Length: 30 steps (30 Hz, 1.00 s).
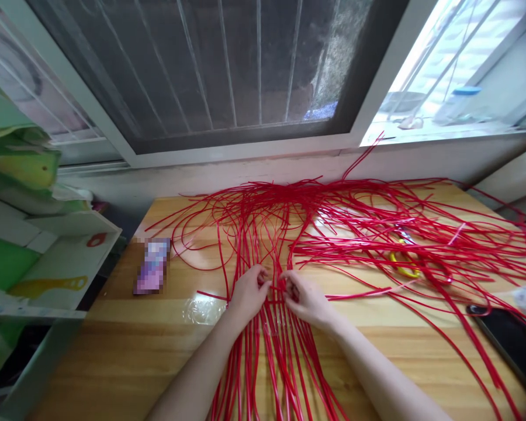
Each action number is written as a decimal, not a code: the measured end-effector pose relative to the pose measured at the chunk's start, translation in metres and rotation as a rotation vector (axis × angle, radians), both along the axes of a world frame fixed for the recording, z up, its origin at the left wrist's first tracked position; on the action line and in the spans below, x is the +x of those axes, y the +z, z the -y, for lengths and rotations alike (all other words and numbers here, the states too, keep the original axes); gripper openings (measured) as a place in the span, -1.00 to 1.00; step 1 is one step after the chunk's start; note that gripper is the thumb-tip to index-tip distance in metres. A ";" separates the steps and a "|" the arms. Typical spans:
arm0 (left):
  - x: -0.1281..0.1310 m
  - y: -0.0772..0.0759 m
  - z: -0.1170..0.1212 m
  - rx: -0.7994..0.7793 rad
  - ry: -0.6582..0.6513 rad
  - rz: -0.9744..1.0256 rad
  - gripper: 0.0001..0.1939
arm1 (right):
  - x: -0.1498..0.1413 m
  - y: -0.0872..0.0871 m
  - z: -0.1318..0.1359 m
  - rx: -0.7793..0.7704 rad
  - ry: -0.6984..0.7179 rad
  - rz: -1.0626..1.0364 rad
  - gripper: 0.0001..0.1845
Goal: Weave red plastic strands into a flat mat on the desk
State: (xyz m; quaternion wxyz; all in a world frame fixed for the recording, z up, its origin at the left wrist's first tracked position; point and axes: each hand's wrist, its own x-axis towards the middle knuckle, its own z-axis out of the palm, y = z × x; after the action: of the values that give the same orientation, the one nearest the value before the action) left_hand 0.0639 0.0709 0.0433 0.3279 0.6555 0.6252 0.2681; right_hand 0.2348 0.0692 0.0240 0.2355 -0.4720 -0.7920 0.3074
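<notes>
— What are the fingers doing?
— Both the left hand and right hand are pinching red strands mid-table, keeping them parallel.
— And around them?
— Loose strands are fanning across the wooden table, covering yellow scissors.

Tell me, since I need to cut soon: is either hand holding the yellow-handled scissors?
No: the scissors lie among the red strands, apart from both hands.

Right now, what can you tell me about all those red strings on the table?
The red strings are thin, glossy, plastic-looking cords. Many lie spread in loops over the wooden table. One bunch runs straight toward the person, where the left hand and right hand pinch strands. Yellow scissors lie half buried among them.
</notes>
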 end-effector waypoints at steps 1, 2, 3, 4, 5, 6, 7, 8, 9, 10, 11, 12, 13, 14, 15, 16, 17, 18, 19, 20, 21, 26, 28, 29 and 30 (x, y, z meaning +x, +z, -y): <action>-0.001 0.002 0.001 -0.008 0.007 0.007 -0.86 | -0.003 0.000 0.000 0.026 0.015 0.024 -0.65; -0.002 0.004 0.001 -0.015 0.012 0.024 -0.86 | -0.006 -0.001 0.000 0.043 0.024 0.048 -0.69; -0.003 0.006 0.001 -0.020 0.015 0.050 -0.85 | -0.008 -0.002 0.000 0.053 0.025 0.068 -0.75; -0.003 0.008 0.001 -0.021 0.017 0.090 -0.84 | -0.011 -0.003 -0.002 0.054 0.017 0.085 -0.81; -0.003 0.009 0.000 -0.020 0.020 0.141 -0.82 | -0.012 -0.005 -0.003 0.045 0.001 0.097 -0.85; -0.002 0.010 -0.002 -0.021 0.023 0.199 -0.80 | -0.013 -0.007 -0.004 0.028 -0.024 0.103 -0.86; -0.001 0.010 -0.003 -0.024 0.026 0.253 -0.77 | -0.014 -0.008 -0.006 0.007 -0.051 0.100 -0.85; 0.000 0.010 -0.005 -0.028 0.023 0.291 -0.73 | -0.014 -0.010 -0.007 -0.011 -0.080 0.090 -0.83; 0.001 0.009 -0.007 -0.028 0.012 0.299 -0.70 | -0.013 -0.011 -0.007 -0.025 -0.106 0.076 -0.80; 0.003 0.008 -0.010 -0.022 -0.008 0.272 -0.70 | -0.013 -0.012 -0.008 -0.034 -0.124 0.063 -0.78; 0.005 0.007 -0.012 -0.009 -0.033 0.213 -0.71 | -0.012 -0.012 -0.008 -0.037 -0.134 0.051 -0.76; 0.007 0.005 -0.014 0.008 -0.062 0.133 -0.74 | -0.012 -0.012 -0.008 -0.038 -0.136 0.046 -0.74; 0.009 0.003 -0.017 0.024 -0.086 0.044 -0.78 | -0.011 -0.012 -0.008 -0.041 -0.134 0.046 -0.73; 0.011 0.001 -0.019 0.036 -0.100 -0.043 -0.81 | -0.011 -0.012 -0.008 -0.045 -0.134 0.049 -0.72; 0.012 -0.001 -0.021 0.042 -0.103 -0.119 -0.81 | -0.011 -0.012 -0.008 -0.047 -0.134 0.054 -0.72; 0.014 -0.003 -0.022 0.042 -0.099 -0.182 -0.81 | -0.012 -0.012 -0.008 -0.045 -0.136 0.061 -0.73; 0.016 -0.005 -0.024 0.039 -0.090 -0.230 -0.81 | -0.012 -0.011 -0.008 -0.041 -0.142 0.069 -0.73; 0.017 -0.006 -0.026 0.034 -0.078 -0.265 -0.81 | -0.013 -0.011 -0.009 -0.036 -0.151 0.078 -0.73; 0.018 -0.007 -0.028 0.027 -0.069 -0.289 -0.80 | -0.013 -0.010 -0.009 -0.030 -0.164 0.088 -0.73; 0.019 -0.007 -0.030 0.021 -0.066 -0.303 -0.80 | -0.014 -0.010 -0.009 -0.023 -0.179 0.098 -0.73; 0.020 -0.008 -0.031 0.017 -0.064 -0.312 -0.79 | -0.014 -0.010 -0.009 -0.017 -0.191 0.105 -0.73; 0.028 -0.007 -0.037 0.019 -0.066 -0.402 -0.76 | -0.014 -0.011 -0.008 0.013 -0.206 0.120 -0.74; 0.032 -0.006 -0.039 0.021 -0.060 -0.439 -0.76 | -0.014 -0.011 -0.008 0.018 -0.209 0.116 -0.75; 0.034 -0.005 -0.039 0.021 -0.051 -0.451 -0.76 | -0.014 -0.011 -0.008 0.020 -0.216 0.112 -0.75; 0.036 -0.004 -0.040 0.018 -0.039 -0.460 -0.76 | -0.014 -0.011 -0.008 0.021 -0.224 0.107 -0.75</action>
State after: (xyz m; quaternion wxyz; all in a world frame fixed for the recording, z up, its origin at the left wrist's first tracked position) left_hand 0.1001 0.1111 0.0394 0.1762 0.7140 0.6685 0.1108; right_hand 0.2212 0.0774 0.0127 0.2307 -0.5708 -0.7489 0.2452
